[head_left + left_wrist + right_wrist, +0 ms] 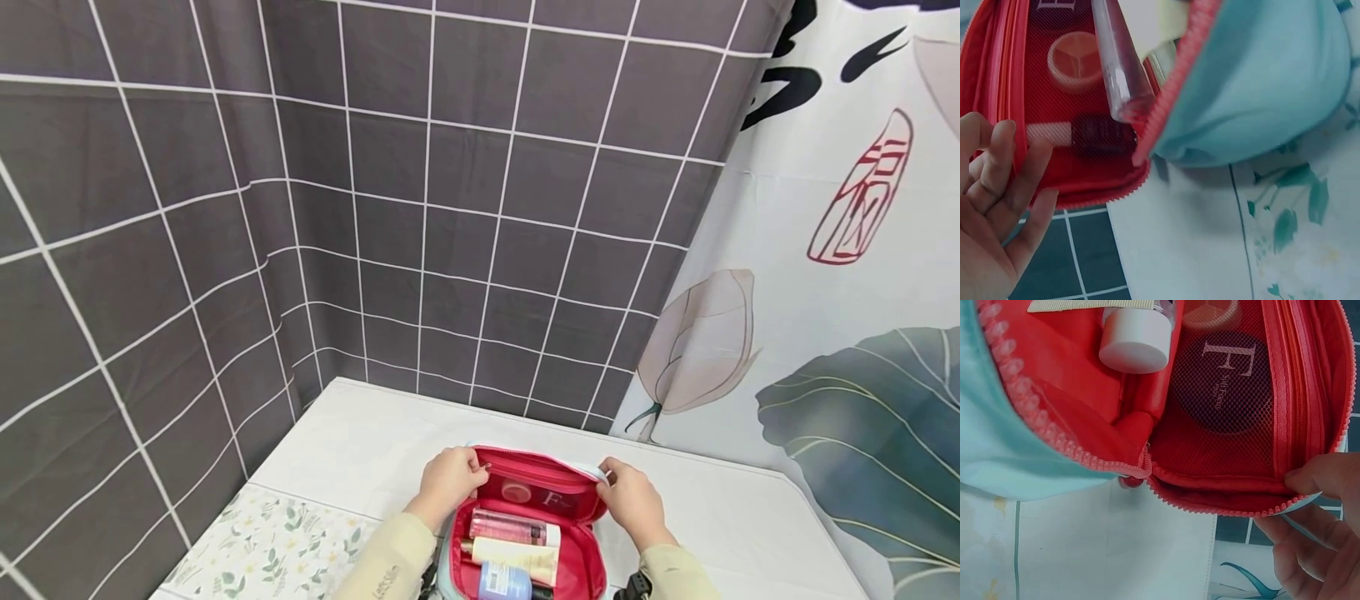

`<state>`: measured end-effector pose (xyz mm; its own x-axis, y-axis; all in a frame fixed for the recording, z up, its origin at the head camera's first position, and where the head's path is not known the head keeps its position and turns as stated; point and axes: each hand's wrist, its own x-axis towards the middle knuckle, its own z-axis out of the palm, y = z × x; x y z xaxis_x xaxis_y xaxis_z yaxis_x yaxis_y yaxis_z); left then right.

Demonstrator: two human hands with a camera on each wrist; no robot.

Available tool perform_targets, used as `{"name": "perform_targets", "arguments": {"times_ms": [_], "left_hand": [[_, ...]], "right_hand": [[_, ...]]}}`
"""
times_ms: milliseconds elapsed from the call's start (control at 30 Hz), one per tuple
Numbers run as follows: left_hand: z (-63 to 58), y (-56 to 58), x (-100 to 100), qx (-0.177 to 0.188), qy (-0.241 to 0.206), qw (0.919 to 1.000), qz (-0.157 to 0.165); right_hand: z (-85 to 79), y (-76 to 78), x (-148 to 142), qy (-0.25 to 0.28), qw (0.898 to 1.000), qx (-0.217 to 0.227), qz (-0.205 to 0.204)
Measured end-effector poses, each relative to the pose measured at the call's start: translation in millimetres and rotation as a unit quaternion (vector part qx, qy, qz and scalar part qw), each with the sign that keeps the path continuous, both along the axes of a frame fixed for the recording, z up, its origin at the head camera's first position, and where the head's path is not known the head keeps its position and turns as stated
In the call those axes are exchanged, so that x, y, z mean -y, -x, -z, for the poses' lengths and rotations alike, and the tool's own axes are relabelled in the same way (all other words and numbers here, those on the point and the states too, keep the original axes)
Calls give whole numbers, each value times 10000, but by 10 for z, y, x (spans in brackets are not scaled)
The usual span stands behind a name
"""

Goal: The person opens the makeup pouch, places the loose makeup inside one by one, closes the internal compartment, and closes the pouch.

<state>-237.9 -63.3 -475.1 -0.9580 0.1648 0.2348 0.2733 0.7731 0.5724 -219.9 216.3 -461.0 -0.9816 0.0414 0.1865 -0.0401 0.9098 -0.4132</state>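
A cosmetic bag, light blue outside and red inside, lies unzipped with its lid raised. My left hand grips the lid's left side, fingertips at the zipper of the mesh pocket. My right hand pinches the lid's right corner between thumb and fingers. Behind the mesh are a round dark compact marked F, a round orange-pink item and a small dark bottle with a pale cap. In the main compartment lie a pink bottle, a cream tube and a blue bottle.
The bag rests on a white table with a floral-patterned cover at the left. Dark grey grid-patterned cloth hangs behind and to the left. On the right hangs a white cloth printed with leaves.
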Motion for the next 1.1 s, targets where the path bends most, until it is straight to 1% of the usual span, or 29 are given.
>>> {"name": "perform_targets", "arguments": {"times_ms": [133, 200, 367, 467, 600, 700, 767, 833, 867, 933, 967, 1033, 1067, 1100], "left_hand": [[21, 14, 46, -52, -6, 9999, -153], [25, 15, 67, -207, -10, 9996, -216], [36, 16, 105, -421, 8, 9985, -354], [53, 23, 126, -436, -16, 9981, -431], [87, 42, 162, -613, 13, 9966, -559], [105, 57, 195, -824, 15, 9950, -558], [115, 68, 218, -878, 19, 9952, -442], [128, 76, 253, -765, -17, 9964, -353], [134, 78, 276, -635, -44, 9974, -323], [164, 77, 329, -262, -199, 9992, -246], [184, 74, 355, -14, -327, 9993, -192], [234, 58, 406, 564, -669, 9962, 35], [260, 49, 427, 847, -862, 9925, 208], [285, 37, 446, 1122, -1089, 9870, 377]], "right_hand": [[2, 0, -14, 17, 10000, -8, 53], [1, -4, -17, 34, 10000, 13, 71], [4, -9, -20, 81, 10000, 32, 39], [12, -9, -23, 90, 10000, 3, 42], [15, -10, -22, 85, 9999, -10, 68], [12, -10, -20, 93, 9999, 7, 41], [12, -11, -24, 130, 9999, 17, 8], [16, -11, -30, 234, 9997, 67, -51], [24, -13, -36, 253, 9996, 96, -102], [56, -19, -58, 226, 9993, 179, -240], [83, -23, -72, 221, 9991, 229, -290], [150, -34, -105, 331, 9981, 365, -358], [185, -41, -118, 533, 9967, 466, -391], [218, -44, -127, 799, 9943, 578, -401]]}}
